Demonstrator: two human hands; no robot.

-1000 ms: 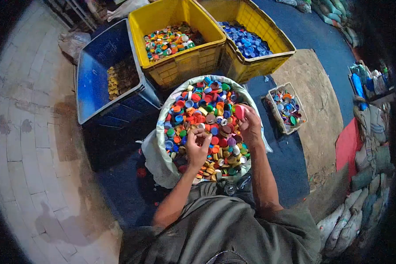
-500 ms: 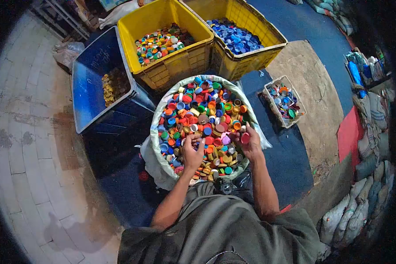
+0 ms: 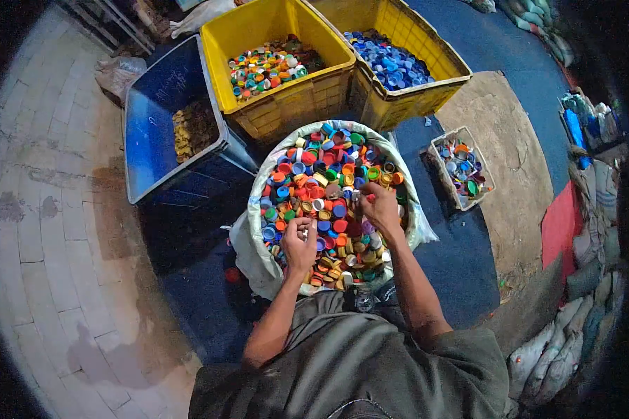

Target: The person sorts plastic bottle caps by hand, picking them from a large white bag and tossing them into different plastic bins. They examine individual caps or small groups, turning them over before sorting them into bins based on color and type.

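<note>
Many loose bottle caps (image 3: 307, 188) of mixed colours fill a round container with a pale sack lining (image 3: 257, 202) directly in front of me. Over the left part of the caps, my left hand (image 3: 299, 246) is curled, with a small whitish thing between thumb and fingers. My right hand (image 3: 380, 208) reaches over the right part of the caps, its fingers bent together and pointing left. A light-coloured cap shows at its fingertips, but whether it is gripped is hard to tell.
Behind stand a blue bin (image 3: 147, 171) with yellowish caps, a yellow bin (image 3: 286, 91) with mixed caps and another yellow bin (image 3: 426, 94) with blue caps. A white basket (image 3: 487, 190) of mixed items stands right, on brown board. Sacks (image 3: 552, 349) line the far right.
My right hand has moved left and forward over the caps, and the red cap it held is no longer seen in it. My left hand's fingers have curled in. The view has shifted slightly.
</note>
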